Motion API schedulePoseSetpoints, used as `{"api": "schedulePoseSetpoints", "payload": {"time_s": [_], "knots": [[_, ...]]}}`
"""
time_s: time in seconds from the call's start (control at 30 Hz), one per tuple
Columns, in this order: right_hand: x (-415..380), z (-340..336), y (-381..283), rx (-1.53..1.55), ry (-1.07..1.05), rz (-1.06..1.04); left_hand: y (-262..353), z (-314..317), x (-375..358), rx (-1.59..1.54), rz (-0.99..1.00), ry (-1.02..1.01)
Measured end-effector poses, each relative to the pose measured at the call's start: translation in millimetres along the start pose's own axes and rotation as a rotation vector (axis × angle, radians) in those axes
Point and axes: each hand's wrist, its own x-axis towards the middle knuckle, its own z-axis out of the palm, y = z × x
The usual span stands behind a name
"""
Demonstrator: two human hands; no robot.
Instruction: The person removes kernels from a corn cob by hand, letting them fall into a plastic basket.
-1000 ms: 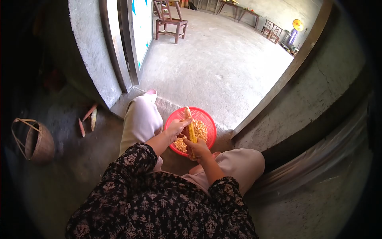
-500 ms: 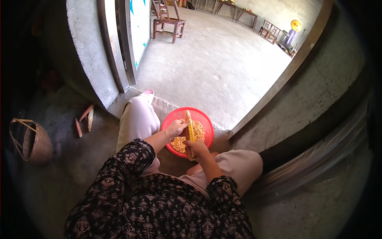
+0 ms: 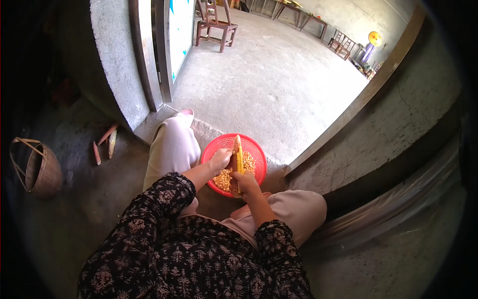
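Observation:
A partly shelled corn cob (image 3: 239,158) stands tilted over a red plastic basket (image 3: 259,175), its tip pointing away from me. Yellow rows remain on its right side, while a browner strip runs down the left. My right hand (image 3: 244,182) is wrapped around its lower part, with the thumb lying along the cob. Higher up, my left hand (image 3: 220,160) is closed against the cob's left side; its fingertips are partly hidden. Loose corn kernels (image 3: 222,180) cover the basket's bottom beneath both hands.
A woven basket (image 3: 48,172) with a handle lies at the left. Several cobs (image 3: 112,143) rest on the floor nearby. The basket sits between my legs at a doorway sill (image 3: 206,131). A wooden chair (image 3: 217,27) stands beyond, and a concrete wall (image 3: 378,129) rises at right.
The view has shifted slightly. My left hand has slid a little lower along the cob, and the cob stands slightly more upright. Both hands keep their hold.

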Motion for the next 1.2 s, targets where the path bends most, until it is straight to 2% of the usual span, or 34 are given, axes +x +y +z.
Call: {"api": "schedulePoseSetpoints", "payload": {"time_s": [0.07, 0.17, 0.27, 0.4, 0.47, 0.67, 0.9, 1.07, 1.2], "knots": [[7.2, -1.2, 3.0, -0.06, 0.001, -0.043, 4.3, 1.4, -1.8, -0.07, -0.047, 0.065], [11.8, -1.3, 4.4, -0.121, 0.0, -0.071, 43.3, 14.5, -32.0, -0.121, -0.146, -0.003], [13.0, -1.3, 5.3, -0.136, -0.013, -0.083, 30.8, 13.1, -19.4, -0.034, -0.054, 0.003], [11.5, -0.8, 3.9, -0.174, -0.017, -0.082, 35.4, 10.4, -21.3, 0.008, -0.067, 0.008], [10.0, -1.0, 2.1, -0.131, -0.05, -0.038, 39.7, 8.2, -24.2, -0.042, -0.13, -0.048], [14.1, -3.4, 5.8, -0.143, -0.062, -0.048, 31.8, 2.3, -16.6, -0.076, -0.181, -0.006], [9.1, -2.4, -0.1, -0.042, -0.057, 0.004, 17.5, -7.0, -1.6, -0.065, -0.16, -0.038], [15.1, -4.6, 4.4, -0.023, -0.062, 0.004, 18.3, -1.9, -6.4, -0.166, -0.1, -0.074], [14.2, -2.9, 2.1, -0.063, -0.052, -0.01, 39.1, 5.7, -23.0, -0.214, -0.13, -0.084]]}}
